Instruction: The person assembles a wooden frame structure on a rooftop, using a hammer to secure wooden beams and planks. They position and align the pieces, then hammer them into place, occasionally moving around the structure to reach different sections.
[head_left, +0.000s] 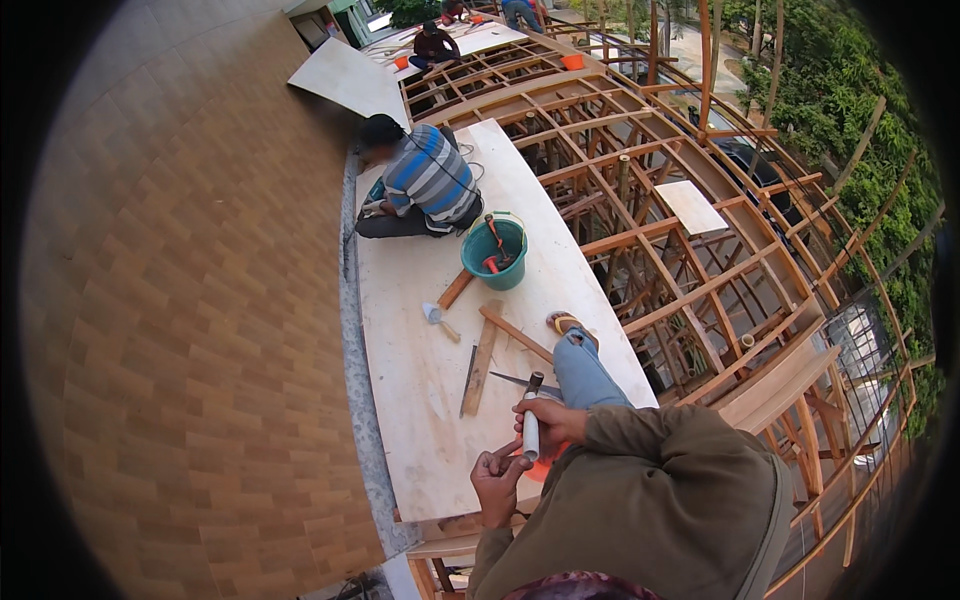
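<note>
My right hand [548, 420] grips a hammer [531, 425] by its pale handle, with the dark head pointing up, away from me. My left hand [498, 478] is just below it, thumb and forefinger pinched together near the handle's lower end; anything between them is too small to see. Something orange [536, 468] shows under the hands. Both hands hover over the near end of a long pale plywood sheet [420, 400]. My leg in blue jeans [585, 372] stretches out onto the sheet, with a sandalled foot at its end.
Loose wood strips [481, 358], a second hammer [446, 297] and a teal bucket [495, 252] with tools lie on the sheet. A person in a striped shirt [425, 178] crouches further along. Open timber framing [690, 240] drops away at right. A brick wall [190, 320] stands at left.
</note>
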